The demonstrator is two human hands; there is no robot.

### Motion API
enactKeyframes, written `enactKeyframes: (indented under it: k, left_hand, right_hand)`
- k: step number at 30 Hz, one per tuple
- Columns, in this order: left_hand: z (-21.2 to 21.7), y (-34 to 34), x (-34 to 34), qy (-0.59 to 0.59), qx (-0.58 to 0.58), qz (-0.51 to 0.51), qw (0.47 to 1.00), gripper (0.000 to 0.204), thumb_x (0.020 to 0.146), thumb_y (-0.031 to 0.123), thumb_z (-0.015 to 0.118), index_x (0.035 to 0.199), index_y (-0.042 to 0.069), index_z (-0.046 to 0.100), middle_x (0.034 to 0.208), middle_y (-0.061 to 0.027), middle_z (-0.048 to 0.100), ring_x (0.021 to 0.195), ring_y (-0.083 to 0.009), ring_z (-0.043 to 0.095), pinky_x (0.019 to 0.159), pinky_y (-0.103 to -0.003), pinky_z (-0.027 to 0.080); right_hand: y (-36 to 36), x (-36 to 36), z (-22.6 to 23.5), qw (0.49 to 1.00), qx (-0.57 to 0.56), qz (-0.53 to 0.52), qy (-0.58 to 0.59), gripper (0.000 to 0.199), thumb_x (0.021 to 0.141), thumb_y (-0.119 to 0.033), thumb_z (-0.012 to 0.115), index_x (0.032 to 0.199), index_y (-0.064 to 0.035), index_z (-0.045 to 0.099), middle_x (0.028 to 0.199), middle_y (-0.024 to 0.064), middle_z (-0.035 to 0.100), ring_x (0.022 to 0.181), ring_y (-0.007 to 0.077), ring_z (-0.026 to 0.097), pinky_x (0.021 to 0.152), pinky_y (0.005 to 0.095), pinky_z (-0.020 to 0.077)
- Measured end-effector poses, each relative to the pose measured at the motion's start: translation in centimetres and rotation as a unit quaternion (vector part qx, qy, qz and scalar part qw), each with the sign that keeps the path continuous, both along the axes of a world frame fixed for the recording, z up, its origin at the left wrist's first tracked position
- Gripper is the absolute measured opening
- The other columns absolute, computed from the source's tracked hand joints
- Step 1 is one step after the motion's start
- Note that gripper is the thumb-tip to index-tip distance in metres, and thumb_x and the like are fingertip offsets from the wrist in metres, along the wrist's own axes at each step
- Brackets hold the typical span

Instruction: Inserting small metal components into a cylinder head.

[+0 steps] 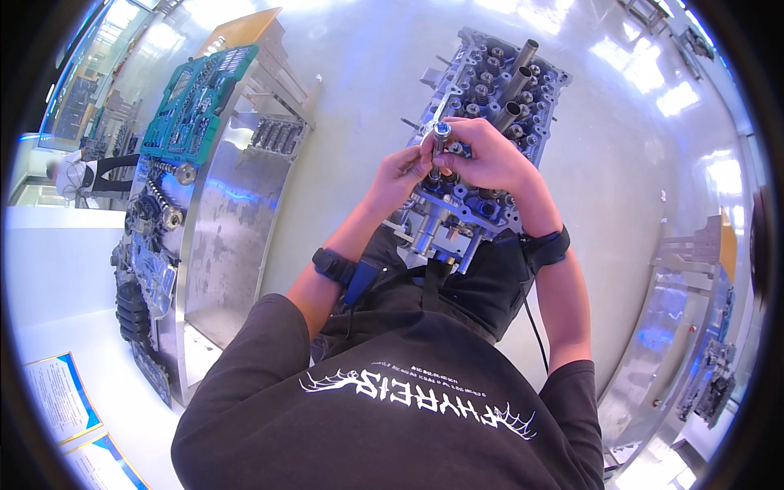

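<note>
My left hand and right hand are both closed around a bolt, held upright over the near half of the cylinder head. It looks not yet seated; three tubes already stand in the far half. A metal stand with a green tool tray sits well to my left; nothing blocks me.

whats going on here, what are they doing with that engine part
A person stands over a metal engine block and has both hands on a small metal tool held upright on top of it. The left hand pinches the tool's side, the right hand wraps around it. A metal workbench with a green tool tray stands to the left.
</note>
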State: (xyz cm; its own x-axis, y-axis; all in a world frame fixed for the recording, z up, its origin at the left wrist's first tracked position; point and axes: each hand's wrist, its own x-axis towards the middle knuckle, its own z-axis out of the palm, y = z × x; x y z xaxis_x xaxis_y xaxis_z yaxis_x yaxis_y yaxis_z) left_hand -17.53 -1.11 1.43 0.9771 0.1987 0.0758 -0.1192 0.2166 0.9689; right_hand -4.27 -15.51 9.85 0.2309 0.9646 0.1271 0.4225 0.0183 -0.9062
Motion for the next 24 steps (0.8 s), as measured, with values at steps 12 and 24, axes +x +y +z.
enactKeyframes:
  k: [12,24]
  left_hand:
    - [0.0,0.0,0.4,-0.105,0.202,0.039,0.973,0.025,0.082,0.019,0.077,0.097,0.0,0.07,0.102,-0.0056,0.064,0.1,-0.017,0.059,0.09,-0.033,0.046]
    - [-1.3,0.4,0.3,-0.012,0.037,0.004,0.999,0.029,0.089,0.013,0.071,0.111,-0.004,0.062,0.104,-0.006,0.066,0.097,-0.0125,0.061,0.089,-0.03,0.05]
  right_hand:
    - [0.2,-0.3,0.4,0.991,0.027,-0.082,-0.103,0.031,0.07,-0.023,0.08,0.077,-0.0009,0.059,0.076,0.0102,0.062,0.074,0.0264,0.061,0.065,0.0364,0.047]
    - [0.4,-0.4,-0.2,0.983,0.025,-0.082,-0.16,0.03,0.067,-0.023,0.08,0.079,-0.0036,0.061,0.081,0.0107,0.063,0.081,0.0282,0.062,0.069,0.0383,0.048]
